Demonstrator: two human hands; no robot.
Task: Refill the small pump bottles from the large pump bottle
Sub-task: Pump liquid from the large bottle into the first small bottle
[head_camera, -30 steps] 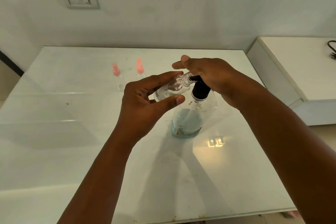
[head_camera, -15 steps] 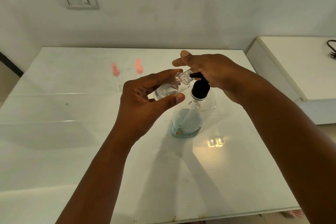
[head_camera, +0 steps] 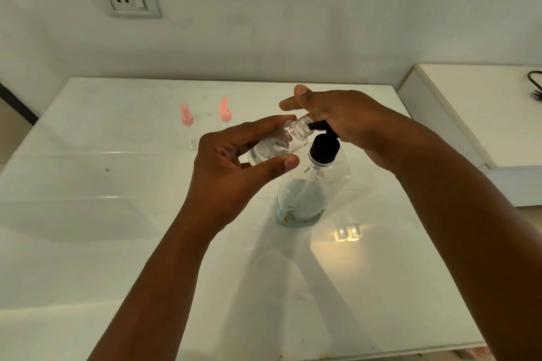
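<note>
The small open bottle [head_camera: 278, 145] is still pinched by the left hand [head_camera: 234, 167], mouth at the large pump bottle [head_camera: 313, 184] nozzle; the pump is still pressed by the right hand's [head_camera: 346, 117] straight fingers, so filling seems ongoing.

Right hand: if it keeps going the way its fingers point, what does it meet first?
The right hand points left over the black pump head. Its extended fingers already pass over the small open bottle in the left hand; beyond that, likely the pink-capped bottles. Depth unclear.
</note>
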